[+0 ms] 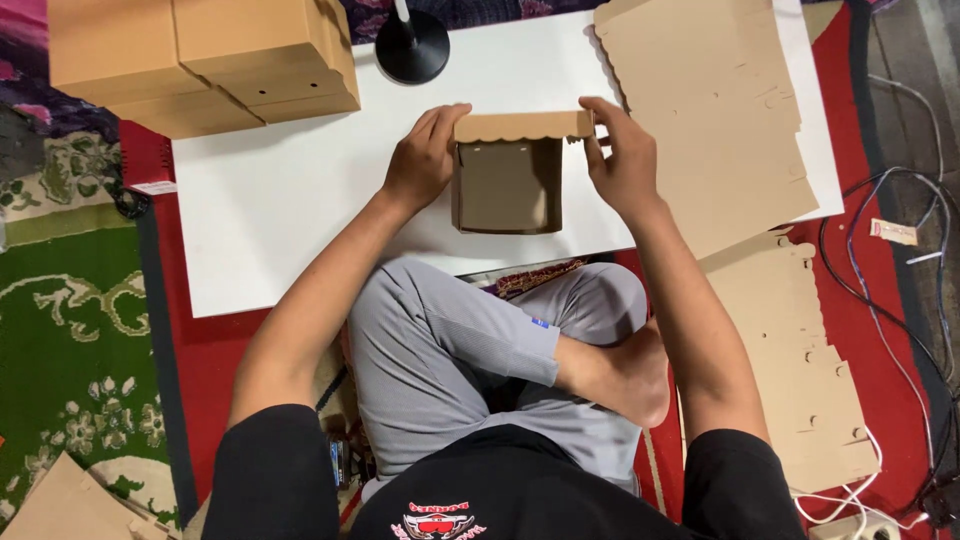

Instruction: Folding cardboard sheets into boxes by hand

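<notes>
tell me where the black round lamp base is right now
In the head view the black round lamp base stands at the white table's far edge, between the finished boxes and the flat cardboard sheets.

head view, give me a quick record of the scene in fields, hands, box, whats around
left hand: grips the left end of the scalloped flap
right hand: grips the right end of the same flap
small cardboard box: brown, open, partly folded, scalloped flap along its far edge
surface: white board laid on a red mat
flat cardboard blanks: stacked at the right of the board, more on the floor
finished boxes: stacked at far left
black round base: beyond the box
cables: on the floor, far right
</notes>
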